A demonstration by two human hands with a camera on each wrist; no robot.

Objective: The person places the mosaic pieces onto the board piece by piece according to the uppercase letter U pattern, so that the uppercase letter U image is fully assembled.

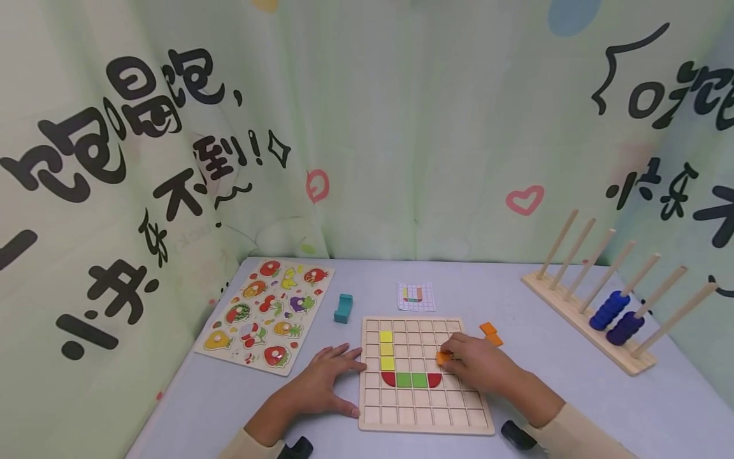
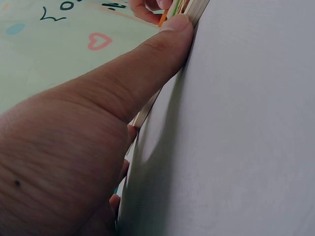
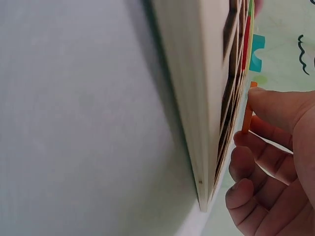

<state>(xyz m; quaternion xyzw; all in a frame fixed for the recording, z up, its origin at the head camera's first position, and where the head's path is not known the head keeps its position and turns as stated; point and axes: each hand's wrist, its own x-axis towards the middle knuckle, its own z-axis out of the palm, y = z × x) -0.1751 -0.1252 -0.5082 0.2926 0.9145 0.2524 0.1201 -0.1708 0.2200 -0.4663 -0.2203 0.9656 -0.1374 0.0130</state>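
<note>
A wooden grid board point(image 1: 401, 417) lies on the table in the head view. Its cells hold a column of yellow square tiles point(image 1: 387, 349), two green square tiles point(image 1: 411, 380) and two red rounded tiles point(image 1: 434, 380) at either end of the green ones. My left hand point(image 1: 321, 382) rests against the board's left edge, thumb and fingers spread. Over the board's right part, my right hand point(image 1: 478, 362) pinches an orange square tile point(image 3: 248, 114) between thumb and fingers. The right wrist view shows that tile standing on edge beside the grid.
Two loose orange tiles point(image 1: 492, 334) lie beyond the board's right corner. A pattern card point(image 1: 417, 306) lies behind the board, and a teal block point(image 1: 343, 308) to its left. A fruit puzzle board point(image 1: 260, 319) is at left, a peg rack point(image 1: 596, 325) with blue and purple beads at right.
</note>
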